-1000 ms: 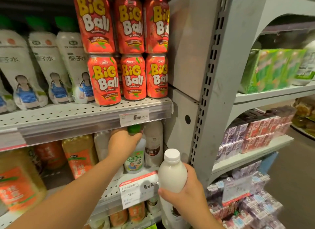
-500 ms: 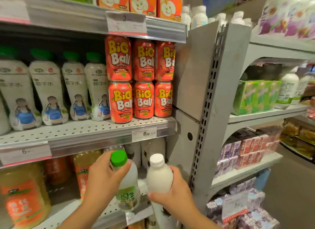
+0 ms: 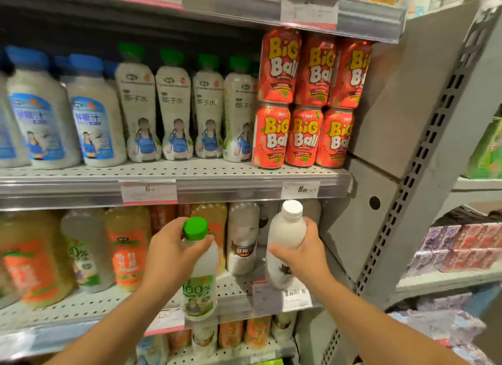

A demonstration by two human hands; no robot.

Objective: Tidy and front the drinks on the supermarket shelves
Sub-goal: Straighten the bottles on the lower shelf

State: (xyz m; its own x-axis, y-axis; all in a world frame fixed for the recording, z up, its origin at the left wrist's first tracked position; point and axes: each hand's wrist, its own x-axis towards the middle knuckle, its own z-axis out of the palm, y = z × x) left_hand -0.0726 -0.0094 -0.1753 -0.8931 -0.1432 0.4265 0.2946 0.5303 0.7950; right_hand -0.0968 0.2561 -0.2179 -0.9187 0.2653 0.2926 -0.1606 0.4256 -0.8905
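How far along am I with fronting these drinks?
Done: the Big Ball cans stand stacked, labels forward. In hand: left hand holds a green-capped bottle, right hand a white-capped bottle. Left: both need shelving on the lower shelf.

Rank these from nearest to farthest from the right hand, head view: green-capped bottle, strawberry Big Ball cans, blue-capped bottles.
From the right hand, which holds the white-capped bottle:
1. Green-capped bottle, just to its left, held in the left hand.
2. Big Ball cans, one shelf up, above the hand.
3. Blue-capped bottles, same upper shelf, far left.
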